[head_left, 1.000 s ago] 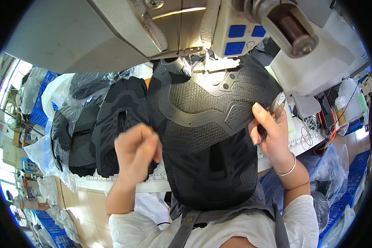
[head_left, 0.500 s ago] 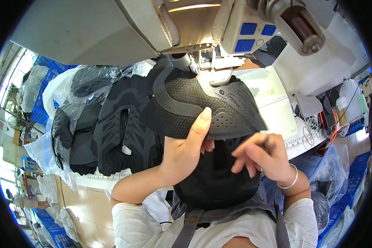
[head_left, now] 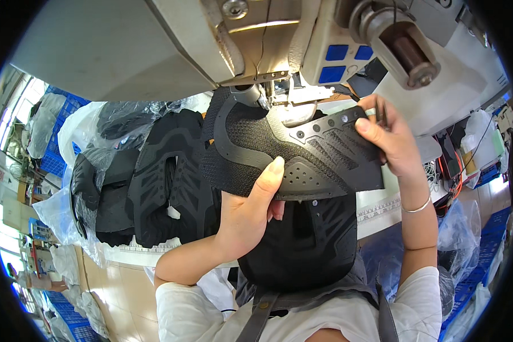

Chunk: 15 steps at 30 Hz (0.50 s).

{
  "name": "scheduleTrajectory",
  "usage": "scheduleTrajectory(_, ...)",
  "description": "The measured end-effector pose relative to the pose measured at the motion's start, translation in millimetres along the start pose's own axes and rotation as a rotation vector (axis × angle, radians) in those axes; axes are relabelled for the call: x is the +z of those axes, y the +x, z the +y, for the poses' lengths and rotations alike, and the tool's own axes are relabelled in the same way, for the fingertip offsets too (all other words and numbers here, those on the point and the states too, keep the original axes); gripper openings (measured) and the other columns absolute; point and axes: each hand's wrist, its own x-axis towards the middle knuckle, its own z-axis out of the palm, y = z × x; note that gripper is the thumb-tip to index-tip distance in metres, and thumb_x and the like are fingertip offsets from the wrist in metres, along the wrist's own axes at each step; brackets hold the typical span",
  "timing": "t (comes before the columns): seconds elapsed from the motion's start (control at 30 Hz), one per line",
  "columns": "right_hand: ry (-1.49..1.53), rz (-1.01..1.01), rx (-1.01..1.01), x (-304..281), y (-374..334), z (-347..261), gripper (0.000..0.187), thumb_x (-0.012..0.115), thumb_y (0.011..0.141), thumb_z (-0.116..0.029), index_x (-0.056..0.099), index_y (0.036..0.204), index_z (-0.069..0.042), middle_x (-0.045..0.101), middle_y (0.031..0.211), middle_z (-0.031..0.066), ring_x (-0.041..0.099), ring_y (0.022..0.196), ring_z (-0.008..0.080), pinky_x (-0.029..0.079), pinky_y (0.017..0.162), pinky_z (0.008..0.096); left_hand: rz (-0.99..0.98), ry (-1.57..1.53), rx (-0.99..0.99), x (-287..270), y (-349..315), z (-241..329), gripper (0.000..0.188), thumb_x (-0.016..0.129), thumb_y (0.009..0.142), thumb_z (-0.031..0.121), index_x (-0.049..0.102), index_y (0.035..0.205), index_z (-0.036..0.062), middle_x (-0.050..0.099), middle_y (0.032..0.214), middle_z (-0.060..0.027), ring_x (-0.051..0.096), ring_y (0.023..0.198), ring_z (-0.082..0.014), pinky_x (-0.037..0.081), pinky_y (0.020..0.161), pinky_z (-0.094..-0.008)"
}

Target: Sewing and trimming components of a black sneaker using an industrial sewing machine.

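A black mesh shoe upper with smooth dark overlays, small perforations and a row of eyelets lies under the needle area of the sewing machine. My left hand pinches its near edge, thumb on top and fingers tucked beneath. At the upper's right end, my right hand grips the eyelet strip between thumb and fingers; a dark slender tool, partly hidden, shows among those fingers. Another black shoe upper rests in front of my body, below the one I hold.
A stack of black shoe uppers sits on the table to the left, beside clear plastic bags. The machine head overhangs the work, with a thread spool at upper right. A ruler strip runs along the table edge. Blue crates stand at right.
My right hand has risen from beside the near edge to grip the upper's right end. That end is now spread flatter, showing more eyelets. My left hand has shifted slightly left.
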Motion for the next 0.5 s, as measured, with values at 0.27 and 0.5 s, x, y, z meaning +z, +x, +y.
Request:
scheduleTrajectory(0.27,-0.054,-0.022,-0.224,0,7,-2,0.031,0.059,0.084,-0.015,0.053,0.11,0.0,0.06,0.085,0.003,0.053,0.074,0.0044,0.043,0.068,0.0186,0.047,-0.061,-0.053,-2,6,3,0.021,0.053,0.088,0.022,0.052,0.074,0.0066,0.05,0.058,0.0009,0.045,0.042,-0.006,0.034,0.038,-0.0183)
scheduleTrajectory(0.5,0.003,-0.092,-0.138,3,2,-10,0.027,0.057,0.085,-0.015,0.054,0.108,-0.001,0.06,0.086,0.002,0.053,0.077,0.0045,0.043,0.069,0.0193,0.016,-0.005,-0.015,-7,10,6,0.02,0.053,0.087,0.022,0.052,0.074,0.0064,0.05,0.056,0.0004,0.044,0.04,-0.0058,0.032,0.037,-0.0187)
